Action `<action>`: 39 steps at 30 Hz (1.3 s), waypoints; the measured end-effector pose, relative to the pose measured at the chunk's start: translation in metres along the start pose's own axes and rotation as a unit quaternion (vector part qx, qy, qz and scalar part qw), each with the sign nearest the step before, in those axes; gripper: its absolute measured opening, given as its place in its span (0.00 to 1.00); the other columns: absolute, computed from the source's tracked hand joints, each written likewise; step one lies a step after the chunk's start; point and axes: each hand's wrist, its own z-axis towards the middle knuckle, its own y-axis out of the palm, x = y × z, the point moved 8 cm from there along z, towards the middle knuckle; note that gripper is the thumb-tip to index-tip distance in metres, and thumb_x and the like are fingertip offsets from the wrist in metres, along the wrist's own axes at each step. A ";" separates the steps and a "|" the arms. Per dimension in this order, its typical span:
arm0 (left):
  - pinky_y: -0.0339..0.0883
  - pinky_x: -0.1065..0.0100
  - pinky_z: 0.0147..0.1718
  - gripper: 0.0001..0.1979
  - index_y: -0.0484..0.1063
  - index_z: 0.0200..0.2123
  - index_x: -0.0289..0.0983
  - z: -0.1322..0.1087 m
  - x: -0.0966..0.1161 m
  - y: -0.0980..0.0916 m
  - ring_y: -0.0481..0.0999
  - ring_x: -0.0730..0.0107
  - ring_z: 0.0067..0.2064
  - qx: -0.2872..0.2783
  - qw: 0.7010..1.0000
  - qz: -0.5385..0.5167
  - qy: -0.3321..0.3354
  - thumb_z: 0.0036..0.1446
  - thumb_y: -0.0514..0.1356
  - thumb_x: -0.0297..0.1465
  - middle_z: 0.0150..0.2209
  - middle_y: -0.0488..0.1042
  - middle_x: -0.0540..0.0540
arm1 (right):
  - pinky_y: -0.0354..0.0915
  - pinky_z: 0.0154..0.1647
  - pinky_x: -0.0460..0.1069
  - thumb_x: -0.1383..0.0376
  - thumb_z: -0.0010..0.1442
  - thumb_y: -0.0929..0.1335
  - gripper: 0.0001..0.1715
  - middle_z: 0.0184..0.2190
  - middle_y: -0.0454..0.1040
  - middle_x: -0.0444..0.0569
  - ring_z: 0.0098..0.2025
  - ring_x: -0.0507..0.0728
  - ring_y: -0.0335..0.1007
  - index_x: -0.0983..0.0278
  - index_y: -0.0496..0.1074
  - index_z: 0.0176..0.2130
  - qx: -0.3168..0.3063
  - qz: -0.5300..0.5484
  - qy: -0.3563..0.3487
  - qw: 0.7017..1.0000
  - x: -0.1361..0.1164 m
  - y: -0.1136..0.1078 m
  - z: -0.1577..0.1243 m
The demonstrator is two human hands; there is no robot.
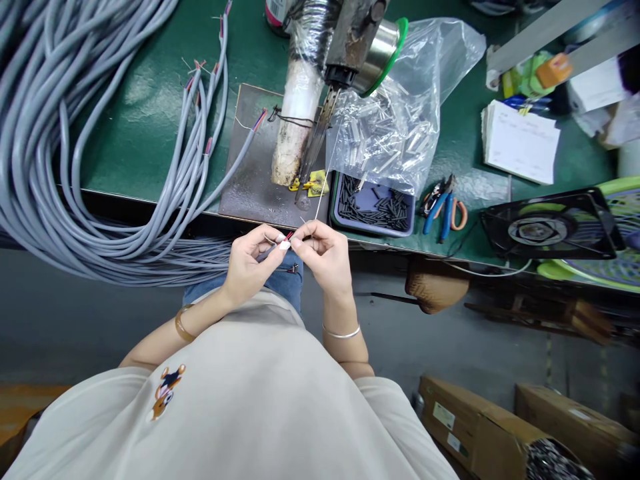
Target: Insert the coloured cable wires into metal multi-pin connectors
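In front of my body, my left hand [250, 261] pinches the end of a grey cable [265, 254], with thin red and dark wires [287, 237] sticking out. My right hand [324, 257] is closed at these wire ends, thumb against forefinger. A thin silvery solder wire [325, 187] runs down from a spool [380, 59] to the right fingers. Exactly which strands the right fingertips grip is partly hidden. Beyond both hands, a soldering iron [320, 133] points down over a dark board [245, 190], beside a yellow sponge piece [317, 183].
Grey cables [45, 153] fill the left side, several stripped ends lying on the green bench [135, 93]. Right of the iron are a tray [375, 229] of black tubes, a plastic bag [425, 87], pliers [440, 208], paper pad [520, 143] and fan [550, 230]. Cartons [465, 413] stand below.
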 end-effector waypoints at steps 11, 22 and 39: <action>0.53 0.76 0.19 0.10 0.73 0.29 0.36 0.007 -0.005 -0.008 0.55 0.84 0.19 0.022 0.997 -0.073 -0.033 0.53 0.69 0.35 0.21 0.64 0.57 | 0.62 0.28 0.46 0.51 0.63 0.71 0.16 0.26 0.74 0.44 0.27 0.50 0.67 0.61 0.79 0.36 0.073 -0.034 -0.050 0.995 -0.010 -0.011 -0.008; 0.55 0.76 0.19 0.09 0.73 0.29 0.36 0.003 -0.001 -0.009 0.60 0.82 0.20 0.049 0.999 -0.007 -0.003 0.53 0.68 0.34 0.21 0.66 0.56 | 0.47 0.23 0.48 0.62 0.62 0.70 0.09 0.24 0.69 0.40 0.20 0.46 0.47 0.61 0.74 0.29 0.076 -0.120 -0.087 0.986 -0.021 -0.003 -0.009; 0.49 0.79 0.13 0.15 0.68 0.25 0.37 0.008 -0.025 -0.002 0.57 0.82 0.16 -0.109 0.931 -0.269 -0.220 0.42 0.72 0.33 0.17 0.64 0.55 | 0.61 0.22 0.49 0.61 0.67 0.68 0.11 0.23 0.77 0.42 0.21 0.51 0.67 0.55 0.82 0.43 0.144 -0.181 -0.232 0.945 -0.043 -0.011 -0.032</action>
